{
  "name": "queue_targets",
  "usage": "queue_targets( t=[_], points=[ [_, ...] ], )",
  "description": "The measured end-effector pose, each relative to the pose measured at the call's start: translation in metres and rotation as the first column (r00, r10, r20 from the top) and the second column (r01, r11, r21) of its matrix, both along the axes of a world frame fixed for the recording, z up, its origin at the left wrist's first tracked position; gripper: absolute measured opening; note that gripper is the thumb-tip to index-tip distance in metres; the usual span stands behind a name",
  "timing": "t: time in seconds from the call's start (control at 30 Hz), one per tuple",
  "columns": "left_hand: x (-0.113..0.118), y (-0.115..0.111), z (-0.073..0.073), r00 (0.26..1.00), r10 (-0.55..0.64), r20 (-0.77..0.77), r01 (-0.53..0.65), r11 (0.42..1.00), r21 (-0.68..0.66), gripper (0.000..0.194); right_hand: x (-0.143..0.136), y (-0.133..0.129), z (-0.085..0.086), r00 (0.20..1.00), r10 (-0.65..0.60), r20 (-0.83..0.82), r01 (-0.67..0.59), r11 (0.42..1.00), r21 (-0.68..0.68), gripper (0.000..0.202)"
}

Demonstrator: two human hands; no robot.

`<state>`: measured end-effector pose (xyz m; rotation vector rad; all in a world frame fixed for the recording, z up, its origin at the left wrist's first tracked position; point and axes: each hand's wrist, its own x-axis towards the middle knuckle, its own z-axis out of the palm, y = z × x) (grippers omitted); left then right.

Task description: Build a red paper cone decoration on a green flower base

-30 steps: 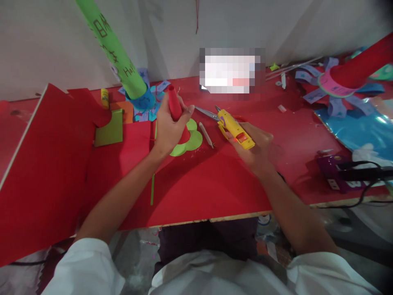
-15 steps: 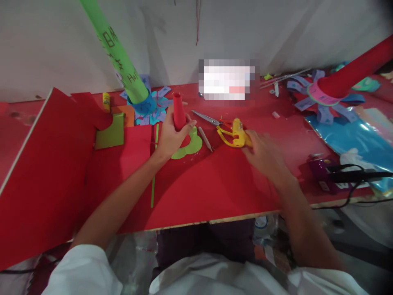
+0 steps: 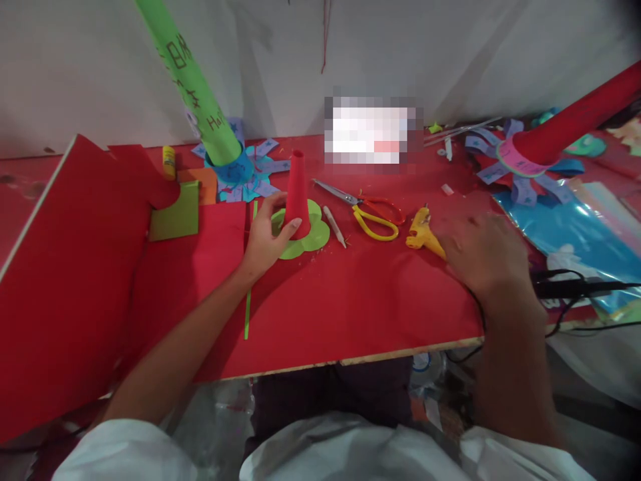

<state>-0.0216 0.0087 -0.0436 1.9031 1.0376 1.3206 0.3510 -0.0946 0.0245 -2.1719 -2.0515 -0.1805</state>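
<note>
Fingers and thumb of my left hand (image 3: 270, 234) wrap the lower part of a red paper cone (image 3: 297, 190). The cone stands upright over a green flower-shaped paper (image 3: 318, 234). At the right, my right hand (image 3: 485, 254) is blurred by motion beside the handle end of a yellow glue gun (image 3: 421, 230); whether its fingers touch the gun cannot be made out. Scissors (image 3: 373, 212) with red and yellow handles lie between the hands, near a white pen-like stick (image 3: 334, 227).
A green tube (image 3: 200, 100) stands in blue paper at the back left. Red board (image 3: 65, 287) leans at the left. A red tube (image 3: 575, 120) with a pink ring is at the right, above blue plastic packs (image 3: 535, 224). A thin green strip (image 3: 248, 307) lies near my left forearm.
The red cone has come down onto the green flower, with my left hand lower on it. The glue gun has shifted right, away from the scissors, and my right hand has moved right.
</note>
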Motion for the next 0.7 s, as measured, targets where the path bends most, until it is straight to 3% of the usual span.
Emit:
queue_targets(
  t=[0.07,0.13,0.23,0.3,0.47,0.7],
  points=[
    [0.0,-0.002,0.003,0.999,0.004,-0.037,-0.003,1.0,0.003,0.053,-0.031,0.013,0.015,1.0,0.006,0.006,-0.006,1.0,-0.005,0.033],
    [0.0,-0.003,0.005,0.996,0.02,-0.082,-0.02,1.0,0.0,0.054,-0.072,0.027,0.018,0.992,0.111,-0.059,-0.113,0.993,-0.034,0.032],
    [-0.001,-0.004,0.006,0.986,0.063,-0.156,-0.062,0.998,0.008,0.056,-0.129,0.043,0.0,0.956,0.292,-0.003,-0.289,0.944,-0.157,0.041],
    [-0.002,-0.004,0.007,0.979,0.084,-0.185,-0.081,0.996,0.021,0.054,-0.151,0.049,-0.017,0.924,0.382,0.018,-0.372,0.907,-0.196,0.052],
    [-0.001,-0.005,0.009,0.969,0.098,-0.226,-0.088,0.995,0.057,0.047,-0.157,0.054,-0.038,0.929,0.369,0.045,-0.357,0.92,-0.161,0.058],
    [-0.001,-0.005,0.011,0.963,0.118,-0.242,-0.106,0.992,0.063,0.047,-0.15,0.062,-0.029,0.909,0.414,-0.057,-0.418,0.9,-0.125,0.051]
  ],
)
